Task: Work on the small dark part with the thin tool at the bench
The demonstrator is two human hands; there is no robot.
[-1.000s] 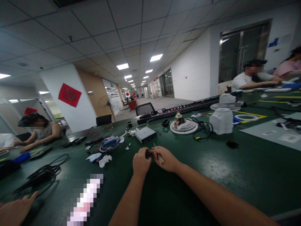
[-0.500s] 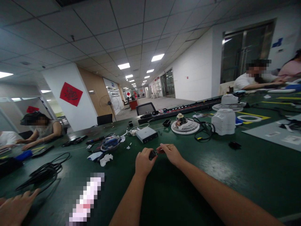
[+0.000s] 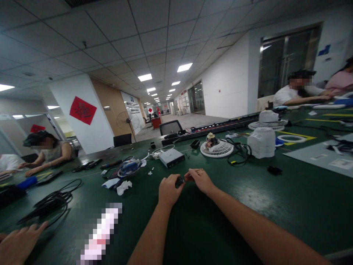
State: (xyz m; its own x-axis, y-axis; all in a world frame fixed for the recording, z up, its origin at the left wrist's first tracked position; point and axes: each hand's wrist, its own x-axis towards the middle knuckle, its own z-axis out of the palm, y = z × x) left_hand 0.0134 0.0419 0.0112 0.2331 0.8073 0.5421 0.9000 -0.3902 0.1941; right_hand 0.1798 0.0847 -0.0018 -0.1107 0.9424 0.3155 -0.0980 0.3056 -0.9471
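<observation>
In the middle of the head view, above the green tabletop (image 3: pixel 215 221), my left hand (image 3: pixel 168 189) is closed round a small black cylindrical part (image 3: pixel 179 180). One end of that part faces right, and my fingers cover much of the rest. Close beside this end is my right hand (image 3: pixel 200 179), its thumb and fingertips pinched together. Whatever lies between those fingertips is too small or too hidden to name. Just beyond both hands lies a grey box-shaped device (image 3: pixel 172 158) with a dark front face.
Past my hands stand a round white fan grille with a motor (image 3: pixel 217 147) and a white housing (image 3: pixel 261 142). Crumpled paper (image 3: pixel 124 187) and a coiled black cable (image 3: pixel 49 202) lie leftward. Another person's hand (image 3: pixel 20 241) rests at lower left; co-workers sit at both sides.
My right fingertips have shifted slightly at the end of the black part; a thin shiny piece visible between the hands before is now hardly seen. The left hand keeps its grip.
</observation>
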